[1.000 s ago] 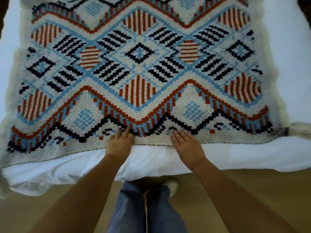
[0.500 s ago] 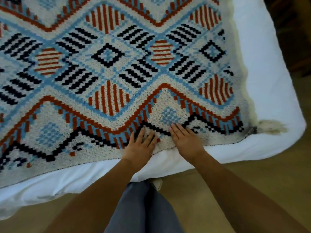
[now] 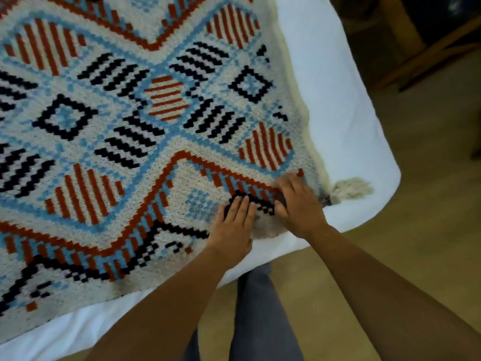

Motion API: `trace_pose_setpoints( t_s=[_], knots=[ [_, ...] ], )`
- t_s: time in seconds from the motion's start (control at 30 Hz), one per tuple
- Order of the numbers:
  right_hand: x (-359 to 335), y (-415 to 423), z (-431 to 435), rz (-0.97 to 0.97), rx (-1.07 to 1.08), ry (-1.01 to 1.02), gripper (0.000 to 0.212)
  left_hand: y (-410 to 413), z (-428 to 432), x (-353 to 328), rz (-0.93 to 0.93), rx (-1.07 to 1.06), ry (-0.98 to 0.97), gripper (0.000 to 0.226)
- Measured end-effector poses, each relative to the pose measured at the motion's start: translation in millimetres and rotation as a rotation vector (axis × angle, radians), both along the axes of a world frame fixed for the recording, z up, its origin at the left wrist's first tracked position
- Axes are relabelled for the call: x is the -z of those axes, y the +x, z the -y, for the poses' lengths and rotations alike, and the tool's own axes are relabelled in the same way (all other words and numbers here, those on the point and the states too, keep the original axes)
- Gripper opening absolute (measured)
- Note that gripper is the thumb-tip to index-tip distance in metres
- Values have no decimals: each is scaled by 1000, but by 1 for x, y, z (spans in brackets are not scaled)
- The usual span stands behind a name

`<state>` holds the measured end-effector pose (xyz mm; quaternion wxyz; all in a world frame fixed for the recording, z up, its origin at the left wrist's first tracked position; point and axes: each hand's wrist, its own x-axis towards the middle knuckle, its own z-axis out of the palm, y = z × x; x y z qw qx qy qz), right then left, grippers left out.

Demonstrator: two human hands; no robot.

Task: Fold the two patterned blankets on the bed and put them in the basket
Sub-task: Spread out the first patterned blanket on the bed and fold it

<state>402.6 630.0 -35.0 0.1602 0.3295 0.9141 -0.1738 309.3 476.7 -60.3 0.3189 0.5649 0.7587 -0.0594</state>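
A knitted patterned blanket (image 3: 161, 131) in cream, blue, rust and black lies spread flat over the white bed (image 3: 335, 100). Its near right corner ends in a cream tassel (image 3: 350, 190). My left hand (image 3: 234, 225) lies flat on the blanket's near edge with straight fingers. My right hand (image 3: 299, 204) presses on the blanket just left of the tasselled corner, fingers spread flat. Both hands sit close together. Only one blanket shows, and no basket is in view.
The bed's right corner (image 3: 385, 183) juts toward a tan floor (image 3: 429, 230). Dark wooden furniture (image 3: 429, 50) stands at the upper right. My legs in grey-blue trousers (image 3: 260, 316) stand against the bed's near edge.
Both hands have slid to the right along the blanket's near edge toward the tasselled corner. The view has followed rightward and moved in closer.
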Motion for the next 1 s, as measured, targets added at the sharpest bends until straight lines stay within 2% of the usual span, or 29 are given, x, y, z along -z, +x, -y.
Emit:
trace_pose_setpoints(
  t_s=[0.1, 0.17, 0.23, 0.33, 0.4, 0.5, 0.63, 0.8, 0.9, 1.0],
  knots=[
    [5, 12, -47, 73, 316, 52, 65, 19, -39, 2, -27, 18, -22, 75],
    [11, 16, -72, 140, 418, 11, 65, 35, -64, 5, -39, 5, -52, 82],
    [19, 18, -89, 136, 417, -101, 53, 54, -89, 7, -34, -51, -97, 78],
    [26, 18, -104, 88, 324, -263, 30, 73, -122, 7, -5, -246, -136, 60],
    [25, 24, -122, 13, 296, -317, 24, 86, -137, 4, 26, -316, -127, 57],
    [22, 44, -159, -24, 183, -298, 14, 114, -143, 5, 74, -141, -101, 58],
    [27, 84, -194, 184, -43, -174, 26, 140, -156, 6, 91, -49, -165, 64],
    [31, 74, -188, 37, 61, -217, 31, 136, -177, 4, 110, -81, -107, 75],
    [26, 67, -195, 88, 62, -341, 40, 124, -180, 0, 137, 157, -87, 80],
    [23, 89, -201, 300, -121, -421, 41, 133, -188, 0, 159, 465, -128, 84]
  ],
)
